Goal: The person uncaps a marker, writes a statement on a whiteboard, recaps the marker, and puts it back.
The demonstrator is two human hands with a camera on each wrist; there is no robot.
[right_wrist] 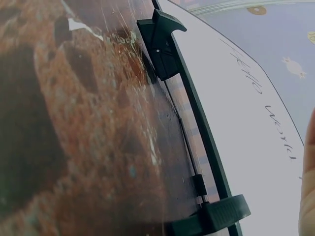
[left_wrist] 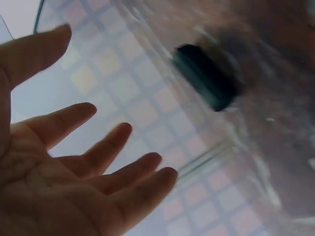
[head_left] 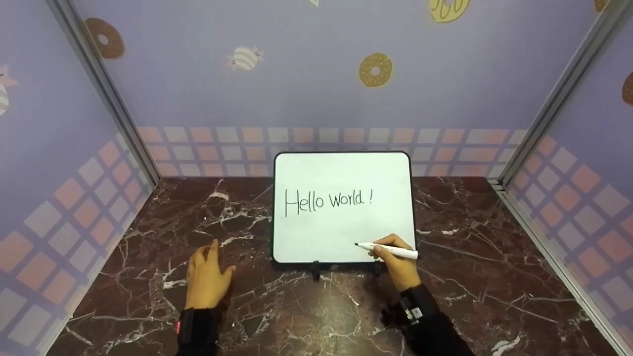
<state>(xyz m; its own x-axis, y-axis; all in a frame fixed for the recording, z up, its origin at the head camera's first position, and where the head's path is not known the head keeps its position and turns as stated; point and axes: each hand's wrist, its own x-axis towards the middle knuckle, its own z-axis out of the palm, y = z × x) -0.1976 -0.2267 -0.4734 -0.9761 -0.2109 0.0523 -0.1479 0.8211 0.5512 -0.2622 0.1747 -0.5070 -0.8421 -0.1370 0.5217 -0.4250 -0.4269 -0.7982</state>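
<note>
A small whiteboard point(head_left: 342, 173) with a black frame stands upright on two black feet point(right_wrist: 162, 44) on the marble table point(head_left: 296, 306). "Hello world !" is written on it in black. My right hand point(head_left: 398, 264) holds a white marker point(head_left: 388, 250) by the board's lower right corner, its black tip just off the board's surface. My left hand point(head_left: 206, 277) lies flat on the table to the left of the board, fingers straight and spread point(left_wrist: 98, 162). In the right wrist view the board point(right_wrist: 246, 123) runs slantwise with the writing visible.
Purple walls point(head_left: 296, 74) with doughnut and sweet prints and a checked band close the table in at the back and both sides. Metal posts point(head_left: 106, 94) stand in the two back corners. Bare marble lies left, right and in front of the board.
</note>
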